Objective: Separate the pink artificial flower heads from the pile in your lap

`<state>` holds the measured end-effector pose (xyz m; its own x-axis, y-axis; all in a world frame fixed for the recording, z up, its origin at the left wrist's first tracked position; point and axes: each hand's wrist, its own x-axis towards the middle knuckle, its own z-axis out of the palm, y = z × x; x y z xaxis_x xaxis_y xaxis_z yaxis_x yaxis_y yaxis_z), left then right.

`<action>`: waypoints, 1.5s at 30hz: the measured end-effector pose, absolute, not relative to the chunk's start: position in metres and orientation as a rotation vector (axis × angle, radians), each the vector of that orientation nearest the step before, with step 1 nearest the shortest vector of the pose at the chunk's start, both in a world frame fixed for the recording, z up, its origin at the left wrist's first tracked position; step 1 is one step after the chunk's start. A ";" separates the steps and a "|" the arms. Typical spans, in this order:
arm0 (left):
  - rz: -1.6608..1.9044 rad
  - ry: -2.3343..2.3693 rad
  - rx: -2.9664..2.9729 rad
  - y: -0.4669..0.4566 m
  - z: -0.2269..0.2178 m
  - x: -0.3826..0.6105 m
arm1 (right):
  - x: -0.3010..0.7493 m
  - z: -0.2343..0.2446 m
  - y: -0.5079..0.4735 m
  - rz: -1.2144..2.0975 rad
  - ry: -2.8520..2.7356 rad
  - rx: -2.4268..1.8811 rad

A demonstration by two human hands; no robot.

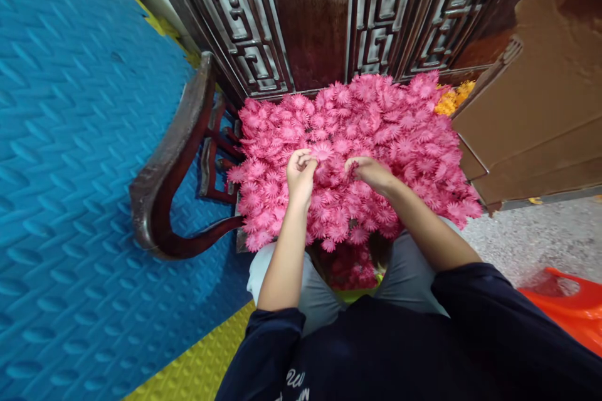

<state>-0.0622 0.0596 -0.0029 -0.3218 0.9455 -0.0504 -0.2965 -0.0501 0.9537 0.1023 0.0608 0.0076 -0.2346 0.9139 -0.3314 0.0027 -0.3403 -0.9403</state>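
A thick layer of pink artificial flowers (395, 138) with narrow, pointed petals spreads in front of me. Above it, my left hand (300, 177) pinches a pink flower (322, 151) at its edge, thumb against the fingers. To the right, my right hand (370, 173) has its fingers closed on a small darker pink piece (352, 169), perhaps a flower part; its exact kind is too small to tell. A short gap separates the two hands. More deep pink pieces (352, 268) lie lower down between my knees, in a yellow-green rimmed container (350, 294).
A curved dark wooden armrest (162, 194) borders the flowers on the left, and a carved wooden panel (313, 19) stands behind. On the right are a cardboard box (536, 100), orange flowers (454, 98) and a red plastic stool (569, 304). Blue matting (70, 200) covers the left floor.
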 end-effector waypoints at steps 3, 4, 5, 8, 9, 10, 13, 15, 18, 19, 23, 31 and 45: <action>1.512 1.238 0.856 0.059 -0.002 -0.062 | 0.103 0.010 0.061 1.833 -1.041 -1.237; 1.472 1.246 0.887 0.059 -0.002 -0.062 | 0.103 0.011 0.061 1.879 -0.989 -1.200; 1.438 1.249 0.915 0.058 -0.002 -0.061 | 0.104 0.012 0.061 1.918 -0.940 -1.165; 1.410 1.242 0.971 0.057 -0.004 -0.059 | 0.104 0.014 0.061 1.948 -0.858 -1.119; 1.415 1.240 0.976 0.057 -0.004 -0.058 | 0.103 0.014 0.061 1.924 -0.880 -1.128; 1.416 1.239 0.974 0.057 -0.005 -0.057 | 0.102 0.014 0.060 1.871 -0.944 -1.152; 1.384 1.243 0.943 0.057 -0.005 -0.055 | 0.096 0.011 0.057 1.530 -1.219 -1.304; 1.355 1.249 0.922 0.058 -0.006 -0.055 | 0.093 0.009 0.055 1.295 -1.314 -1.357; 1.309 1.255 0.896 0.059 -0.010 -0.056 | 0.090 0.009 0.054 1.225 -1.316 -1.304; 1.299 1.248 0.875 0.060 -0.012 -0.057 | 0.090 0.009 0.054 1.240 -1.319 -1.284; 1.318 1.142 0.755 0.060 -0.017 -0.058 | 0.093 0.012 0.056 1.245 -1.407 -1.272; 1.246 1.025 1.038 0.051 0.003 -0.057 | 0.092 0.008 0.057 1.139 -1.562 -1.250; 1.450 1.257 1.170 0.053 -0.008 -0.057 | 0.091 0.007 0.057 1.064 -1.540 -1.273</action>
